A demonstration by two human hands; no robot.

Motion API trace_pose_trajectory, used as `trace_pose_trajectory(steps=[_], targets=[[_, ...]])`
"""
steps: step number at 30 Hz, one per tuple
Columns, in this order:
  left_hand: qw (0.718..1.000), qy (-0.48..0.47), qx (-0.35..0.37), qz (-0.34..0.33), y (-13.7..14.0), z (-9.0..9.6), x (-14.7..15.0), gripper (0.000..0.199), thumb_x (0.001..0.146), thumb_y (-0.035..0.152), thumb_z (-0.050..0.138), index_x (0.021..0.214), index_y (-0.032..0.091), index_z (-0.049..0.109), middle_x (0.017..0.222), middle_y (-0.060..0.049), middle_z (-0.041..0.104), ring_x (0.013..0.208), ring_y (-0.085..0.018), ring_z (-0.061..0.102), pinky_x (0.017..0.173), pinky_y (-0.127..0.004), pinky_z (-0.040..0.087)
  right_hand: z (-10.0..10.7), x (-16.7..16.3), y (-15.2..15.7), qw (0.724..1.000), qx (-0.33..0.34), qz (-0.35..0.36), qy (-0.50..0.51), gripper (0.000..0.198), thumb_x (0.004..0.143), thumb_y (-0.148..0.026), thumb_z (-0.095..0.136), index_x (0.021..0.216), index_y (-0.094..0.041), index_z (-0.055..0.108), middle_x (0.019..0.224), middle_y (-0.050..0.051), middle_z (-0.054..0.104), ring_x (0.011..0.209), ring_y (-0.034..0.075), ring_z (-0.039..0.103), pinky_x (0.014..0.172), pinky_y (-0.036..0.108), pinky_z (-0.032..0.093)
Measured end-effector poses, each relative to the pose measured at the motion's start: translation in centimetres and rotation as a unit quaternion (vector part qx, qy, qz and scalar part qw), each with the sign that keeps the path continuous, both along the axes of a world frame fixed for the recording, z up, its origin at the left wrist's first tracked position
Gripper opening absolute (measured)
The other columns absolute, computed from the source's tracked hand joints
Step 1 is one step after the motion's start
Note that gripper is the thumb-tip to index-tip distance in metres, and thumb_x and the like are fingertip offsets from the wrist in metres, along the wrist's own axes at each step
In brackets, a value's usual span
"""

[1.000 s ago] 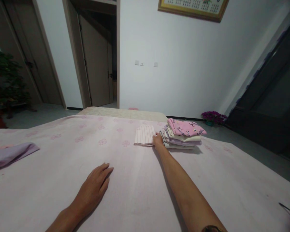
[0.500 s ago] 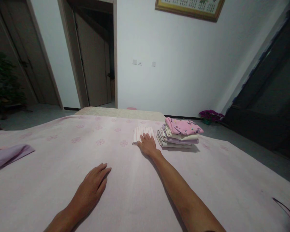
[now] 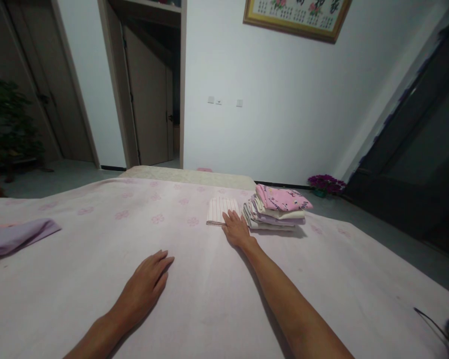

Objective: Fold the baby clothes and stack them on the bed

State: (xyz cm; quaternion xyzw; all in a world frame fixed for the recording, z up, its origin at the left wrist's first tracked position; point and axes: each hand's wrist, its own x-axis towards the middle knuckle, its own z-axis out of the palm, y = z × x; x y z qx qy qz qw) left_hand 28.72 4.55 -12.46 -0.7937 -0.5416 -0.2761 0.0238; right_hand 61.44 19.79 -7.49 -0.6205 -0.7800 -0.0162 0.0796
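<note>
A small folded striped cloth [image 3: 217, 209], white with thin reddish lines, lies flat on the pink flowered bed sheet [image 3: 194, 299]. At its near right corner rests my right hand [image 3: 236, 229], fingers spread and holding nothing. Just right of that hand stands a stack of folded clothes [image 3: 275, 220], in cream, lilac and grey tones, topped by a folded pink printed garment [image 3: 282, 198]. My left hand [image 3: 149, 279] lies on the sheet nearer to me, fingers stretched out, with nothing in it.
A lilac garment [image 3: 22, 237] lies at the left, with some pink cloth beside it. At the lower right is a black cable [image 3: 432, 321]. Beyond the sheet's far edge runs a pale beige surface [image 3: 187, 174]. Purple flowers [image 3: 326, 183] stand on the floor by the wall.
My right hand has slid right and slightly back toward me, uncovering more of the striped cloth. My left hand has hardly moved. The view has tilted up a little.
</note>
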Motion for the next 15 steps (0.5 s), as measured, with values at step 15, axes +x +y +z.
trace_pose_trajectory(steps=[15], targets=[[0.998,-0.046,-0.050,0.012,0.4,1.4,-0.9,0.038,0.093,0.028,0.045,0.123,0.024,0.067,0.135,-0.004,0.065,0.127,-0.020,0.057,0.112,-0.037,0.044,-0.9,-3.0,-13.5,0.997,-0.049,0.052,0.026,0.061,0.101,-0.046,0.024,0.155,-0.018,0.033,0.163,0.009,0.020,0.152,0.026,0.012,0.122,0.045,0.008]])
